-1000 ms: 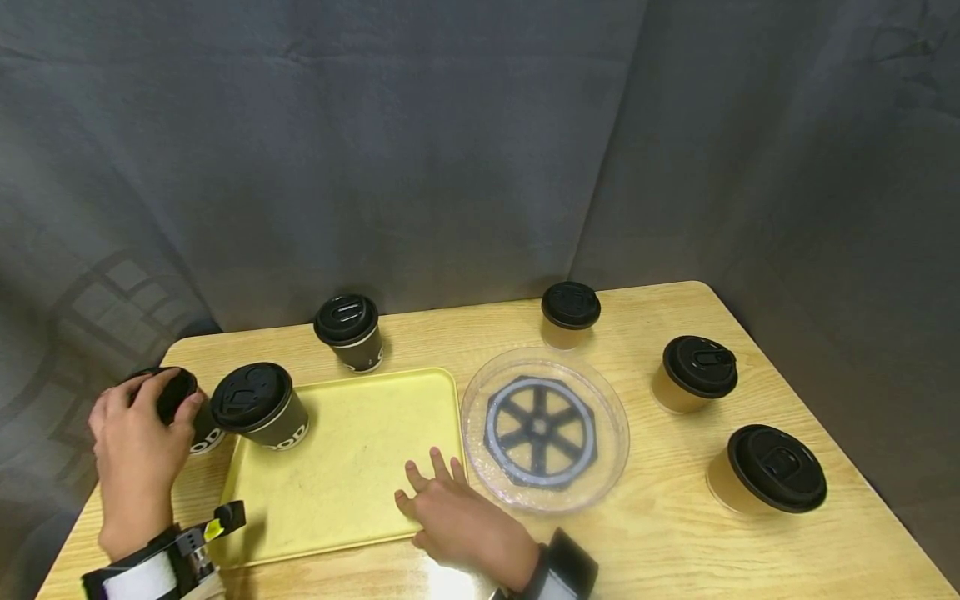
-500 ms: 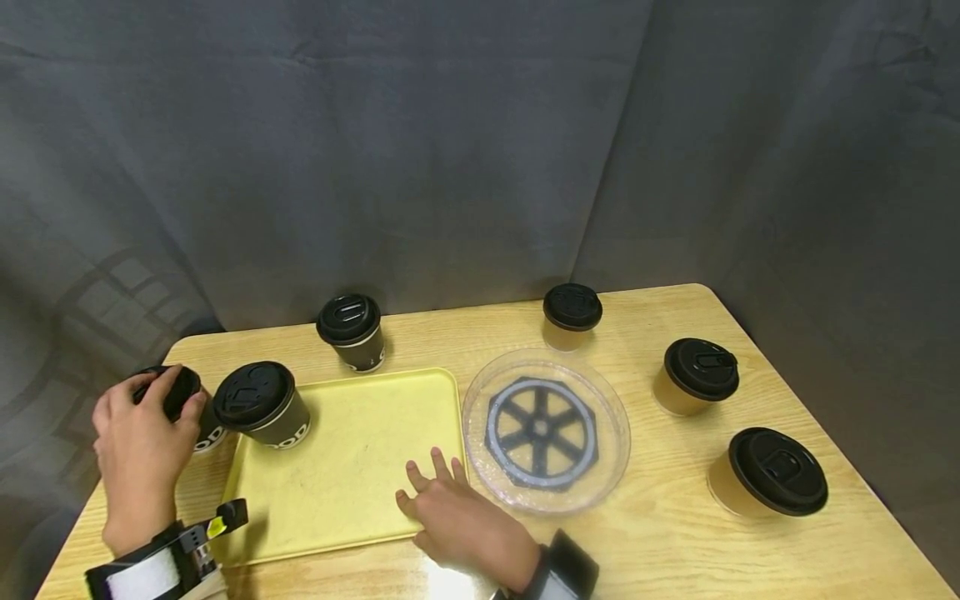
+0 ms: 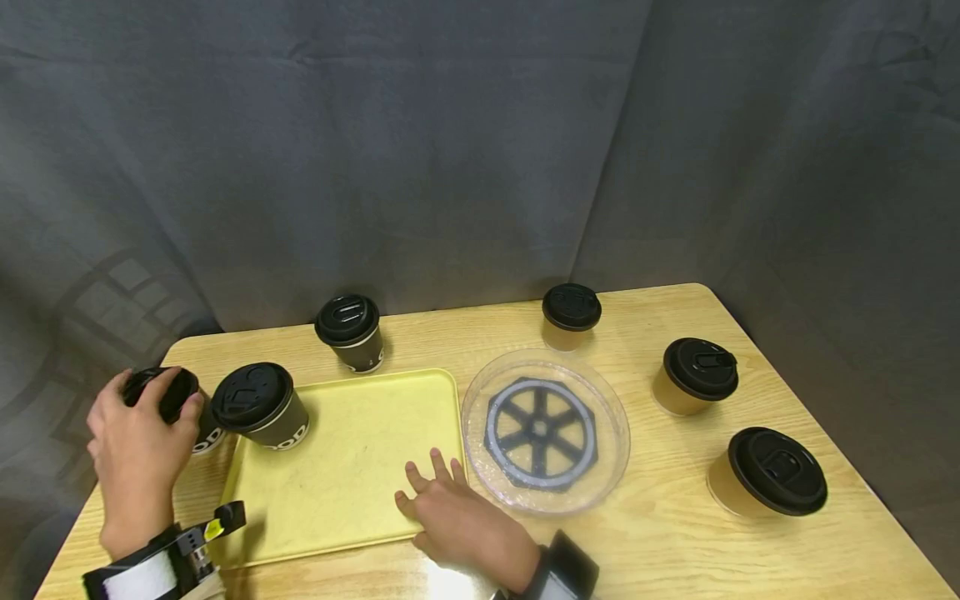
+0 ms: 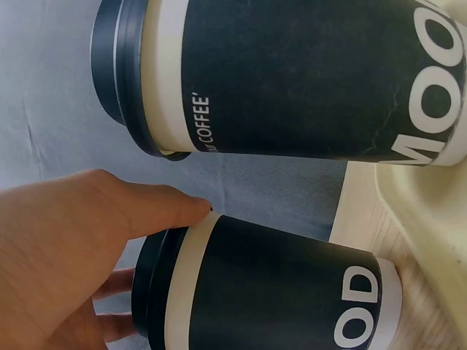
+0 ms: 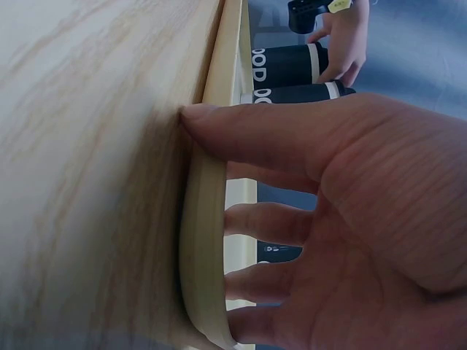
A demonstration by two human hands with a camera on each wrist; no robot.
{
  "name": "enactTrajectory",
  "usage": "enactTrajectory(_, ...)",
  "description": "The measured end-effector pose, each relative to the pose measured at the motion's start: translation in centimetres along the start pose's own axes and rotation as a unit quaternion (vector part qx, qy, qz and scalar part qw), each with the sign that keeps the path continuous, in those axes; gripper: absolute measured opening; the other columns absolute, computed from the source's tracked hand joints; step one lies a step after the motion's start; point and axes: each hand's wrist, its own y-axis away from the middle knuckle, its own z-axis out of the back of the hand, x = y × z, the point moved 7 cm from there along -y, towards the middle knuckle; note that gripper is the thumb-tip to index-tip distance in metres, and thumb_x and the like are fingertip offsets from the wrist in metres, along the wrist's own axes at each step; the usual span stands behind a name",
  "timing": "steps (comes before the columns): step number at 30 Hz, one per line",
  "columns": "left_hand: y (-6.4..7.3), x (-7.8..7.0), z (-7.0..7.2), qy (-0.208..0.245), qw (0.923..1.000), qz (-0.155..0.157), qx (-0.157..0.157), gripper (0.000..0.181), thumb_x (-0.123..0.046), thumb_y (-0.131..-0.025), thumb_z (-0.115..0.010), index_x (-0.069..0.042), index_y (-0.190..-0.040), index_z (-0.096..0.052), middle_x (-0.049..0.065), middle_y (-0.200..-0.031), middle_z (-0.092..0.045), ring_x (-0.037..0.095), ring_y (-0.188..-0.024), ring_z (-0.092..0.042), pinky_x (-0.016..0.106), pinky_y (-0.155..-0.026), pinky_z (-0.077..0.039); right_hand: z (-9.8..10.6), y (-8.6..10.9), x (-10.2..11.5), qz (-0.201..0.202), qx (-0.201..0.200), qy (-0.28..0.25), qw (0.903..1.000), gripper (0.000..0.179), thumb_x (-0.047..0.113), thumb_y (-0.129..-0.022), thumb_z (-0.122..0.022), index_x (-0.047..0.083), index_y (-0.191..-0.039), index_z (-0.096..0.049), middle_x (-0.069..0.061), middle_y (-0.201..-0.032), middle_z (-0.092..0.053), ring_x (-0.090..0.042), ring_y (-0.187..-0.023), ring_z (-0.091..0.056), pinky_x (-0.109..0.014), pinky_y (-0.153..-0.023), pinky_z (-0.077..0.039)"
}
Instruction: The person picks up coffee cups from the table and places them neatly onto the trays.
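Note:
At the table's left, my left hand (image 3: 142,437) grips the black lid of a dark paper coffee cup (image 3: 206,433) from above. In the left wrist view, the thumb presses that cup's (image 4: 284,292) lid edge and the other fingers are partly hidden behind it. Close beside it, a second dark coffee cup (image 3: 258,408) stands on the left back corner of a yellow tray (image 3: 352,467). My right hand (image 3: 465,517) rests on the tray's front right corner with fingers spread. In the right wrist view, the thumb lies against the outside of the tray rim (image 5: 208,233), the fingers inside it.
Behind the tray stands another dark lidded cup (image 3: 350,333). A clear round dish (image 3: 618,425) with a dark spoked pattern sits right of the tray. Brown lidded cups stand at the back (image 3: 570,315), right (image 3: 693,375) and front right (image 3: 765,471). A grey curtain (image 3: 450,167) hangs behind.

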Motion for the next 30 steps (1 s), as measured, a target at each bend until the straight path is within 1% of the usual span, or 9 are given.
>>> enactTrajectory(3,-0.07,0.15,-0.08,-0.004,1.0,0.002,0.001,0.049,-0.023,-0.096,-0.053,-0.003,-0.14,-0.047,0.029,-0.158,-0.012,0.054,-0.143,-0.014,0.075,-0.099,-0.021,0.01,-0.02,0.0,0.001,0.0,-0.002,1.0,0.054,0.029,-0.086,-0.07,0.026,-0.137,-0.055,-0.009,-0.154,-0.039,-0.046,-0.141,-0.033,-0.058,-0.111,-0.036)
enactTrajectory(9,-0.18,0.41,-0.25,-0.017,0.9997,0.01,0.013,0.051,-0.027,-0.097,-0.051,-0.006,-0.143,-0.043,0.03,-0.158,-0.013,0.059,-0.139,-0.017,0.075,-0.098,-0.021,0.02,0.04,0.03,0.004,-0.004,0.005,1.0,0.054,0.03,-0.086,-0.07,0.027,-0.137,-0.055,-0.009,-0.154,-0.039,-0.046,-0.141,-0.033,-0.057,-0.112,-0.037)
enactTrajectory(15,-0.17,0.43,-0.41,-0.022,0.9993,0.021,0.022,0.052,-0.027,-0.098,-0.049,-0.008,-0.145,-0.041,0.024,-0.162,-0.01,0.056,-0.143,-0.013,0.078,-0.102,-0.023,-0.04,0.06,-0.03,0.004,-0.004,0.002,1.0,0.054,0.03,-0.086,-0.07,0.027,-0.137,-0.055,-0.009,-0.154,-0.04,-0.046,-0.141,-0.034,-0.057,-0.111,-0.037)
enactTrajectory(19,-0.16,0.49,-0.42,-0.021,0.999,0.029,0.027,0.053,-0.027,-0.098,-0.049,-0.01,-0.146,-0.039,0.02,-0.163,-0.009,0.053,-0.144,-0.012,0.08,-0.1,-0.026,-0.08,0.08,-0.03,0.002,0.0,0.001,1.0,0.054,0.03,-0.086,-0.07,0.027,-0.138,-0.055,-0.008,-0.154,-0.039,-0.046,-0.142,-0.033,-0.057,-0.112,-0.036)
enactTrajectory(23,-0.18,0.47,-0.42,-0.02,0.9988,0.029,0.033,0.053,-0.029,-0.098,-0.047,-0.01,-0.147,-0.038,0.019,-0.163,-0.008,0.055,-0.144,-0.009,0.081,-0.099,-0.025,-0.09,0.05,-0.04,0.0,0.001,0.003,1.0,0.054,0.031,-0.086,-0.07,0.027,-0.138,-0.055,-0.008,-0.155,-0.039,-0.045,-0.142,-0.033,-0.056,-0.112,-0.036)
enactTrajectory(30,-0.12,0.44,-0.4,-0.017,0.9987,0.036,0.032,0.053,-0.028,-0.099,-0.047,-0.011,-0.148,-0.037,0.017,-0.164,-0.008,0.055,-0.144,-0.008,0.082,-0.1,-0.023,-0.16,0.0,-0.14,-0.007,0.006,0.002,1.0,0.055,0.031,-0.086,-0.07,0.028,-0.138,-0.054,-0.007,-0.156,-0.037,-0.045,-0.143,-0.031,-0.055,-0.114,-0.034)
